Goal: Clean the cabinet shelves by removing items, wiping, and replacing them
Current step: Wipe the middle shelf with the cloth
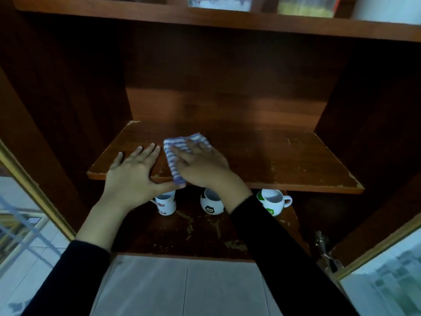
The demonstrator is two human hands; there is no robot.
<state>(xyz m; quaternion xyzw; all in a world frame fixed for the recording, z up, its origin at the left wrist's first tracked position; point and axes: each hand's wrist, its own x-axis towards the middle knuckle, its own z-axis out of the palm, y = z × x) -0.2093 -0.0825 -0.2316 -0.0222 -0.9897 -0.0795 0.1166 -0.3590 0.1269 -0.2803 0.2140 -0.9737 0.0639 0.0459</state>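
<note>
From the head camera, the wiping step is in hand: the middle dark brown wooden cabinet shelf [284, 156] carries no items, and the blue-and-white striped cloth [191, 139] lies on it near the front edge. The right hand [202, 165] presses the cloth flat with straight fingers, gripping nothing. The left hand [131, 172] rests flat and open on the shelf just beside it. Three white printed ceramic mugs [211, 206] stand on the shelf below. Next the cloth probably has to sweep across the unwiped right side and the back.

Cloth [182, 153] blue-white striped; shelf [273, 160] brown wood; sleeves [284, 258] black
</note>
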